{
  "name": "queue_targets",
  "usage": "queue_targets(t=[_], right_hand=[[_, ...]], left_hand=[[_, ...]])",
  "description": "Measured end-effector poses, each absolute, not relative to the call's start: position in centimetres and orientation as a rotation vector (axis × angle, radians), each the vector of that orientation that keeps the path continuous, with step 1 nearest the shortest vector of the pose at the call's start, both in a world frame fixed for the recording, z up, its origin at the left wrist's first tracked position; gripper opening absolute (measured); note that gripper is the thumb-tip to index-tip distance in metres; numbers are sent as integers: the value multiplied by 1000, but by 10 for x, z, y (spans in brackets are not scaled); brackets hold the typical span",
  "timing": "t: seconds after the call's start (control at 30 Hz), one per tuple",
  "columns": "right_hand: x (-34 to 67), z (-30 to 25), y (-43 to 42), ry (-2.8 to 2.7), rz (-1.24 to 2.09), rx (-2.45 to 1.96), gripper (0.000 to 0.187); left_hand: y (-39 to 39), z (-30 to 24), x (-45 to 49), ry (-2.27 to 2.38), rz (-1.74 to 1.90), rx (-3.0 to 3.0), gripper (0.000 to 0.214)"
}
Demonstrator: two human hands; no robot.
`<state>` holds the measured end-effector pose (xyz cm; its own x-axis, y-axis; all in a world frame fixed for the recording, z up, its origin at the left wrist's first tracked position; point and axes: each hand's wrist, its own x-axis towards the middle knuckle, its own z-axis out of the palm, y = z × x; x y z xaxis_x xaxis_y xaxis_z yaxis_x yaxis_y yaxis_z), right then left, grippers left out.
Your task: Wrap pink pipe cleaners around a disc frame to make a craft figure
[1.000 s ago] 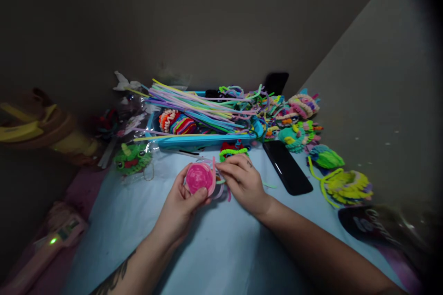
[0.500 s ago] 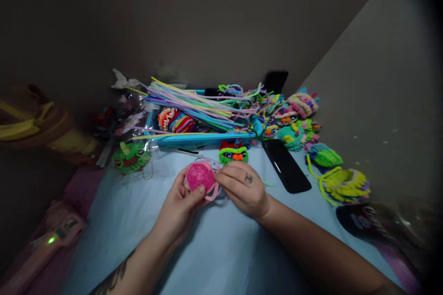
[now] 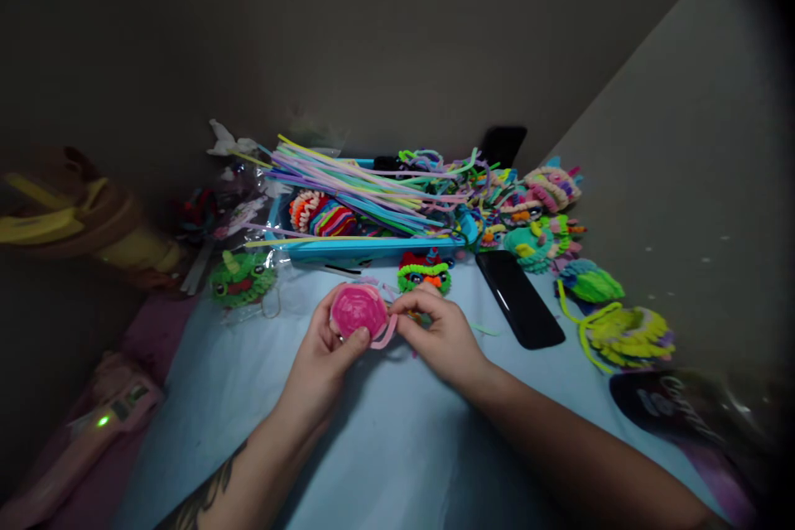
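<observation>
My left hand (image 3: 332, 352) grips a round pink coil (image 3: 358, 312) that looks wound from pipe cleaners, its thumb pressed on the lower edge. A light pink pipe cleaner (image 3: 386, 334) loops off the coil's right side. The thumb and fingertips of my right hand (image 3: 438, 335) pinch this strand close to the coil. Just behind my hands sits a green and red pipe-cleaner figure (image 3: 423, 273) with an orange beak, partly covered by my right fingers. Both hands are above the light blue cloth (image 3: 385, 447).
A blue tray (image 3: 373, 248) bears many pastel pipe cleaners (image 3: 360, 178). To the right lie a black phone (image 3: 520, 298), a yellow fuzzy piece (image 3: 630, 333) and several coloured figures. At left are a bagged green figure (image 3: 242, 277) and a pink device with a green light (image 3: 115, 414).
My right hand has turned and its fingers have opened out slightly from a tighter curl, still pinching at the coil's right side. The view has shifted a little.
</observation>
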<state>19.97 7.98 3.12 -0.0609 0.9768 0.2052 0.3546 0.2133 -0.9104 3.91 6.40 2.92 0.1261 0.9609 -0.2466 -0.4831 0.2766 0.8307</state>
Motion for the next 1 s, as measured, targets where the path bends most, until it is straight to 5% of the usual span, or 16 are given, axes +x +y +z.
queue_targets(t=[0.17, 0.33, 1.0], right_hand=[[195, 33, 80, -1399, 1299, -1230, 6], [197, 33, 80, -1473, 1316, -1136, 17], [208, 23, 78, -1993, 75, -789, 18]], left_hand=[[65, 27, 39, 897, 1159, 621, 62], [66, 29, 37, 852, 1130, 535, 52], [70, 27, 30, 810, 980, 219, 35]])
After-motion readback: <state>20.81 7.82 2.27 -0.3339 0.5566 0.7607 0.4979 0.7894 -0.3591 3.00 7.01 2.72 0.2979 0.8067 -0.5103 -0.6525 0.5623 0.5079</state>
